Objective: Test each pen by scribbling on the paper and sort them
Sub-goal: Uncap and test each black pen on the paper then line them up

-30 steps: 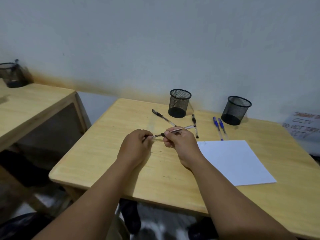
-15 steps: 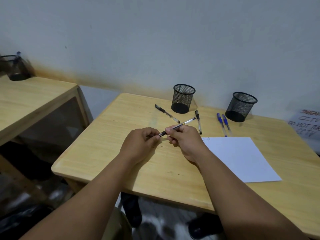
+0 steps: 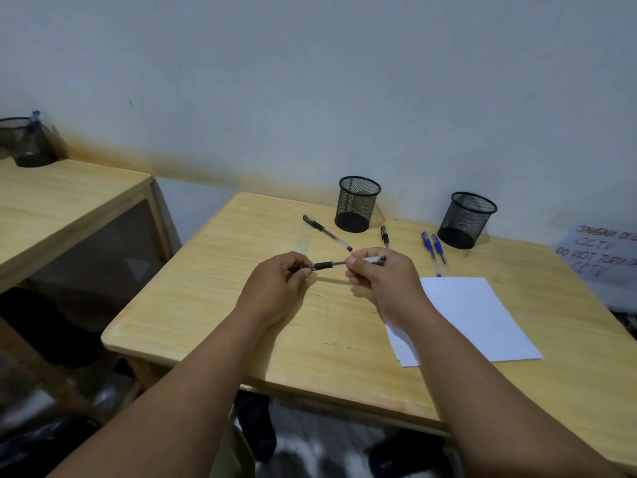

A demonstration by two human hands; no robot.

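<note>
Both hands (image 3: 275, 281) (image 3: 379, 274) are pinching one pen (image 3: 348, 263) left of the paper (image 3: 482, 315).
Light, stiff and slick-barrelled, it is probably best held at its rubber sleeve.

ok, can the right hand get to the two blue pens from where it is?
Probably not yet. The way looks free: the blue pens lie uncovered on the table just beyond the right hand. But that hand is busy, gripping a black pen together with the left hand.
</note>
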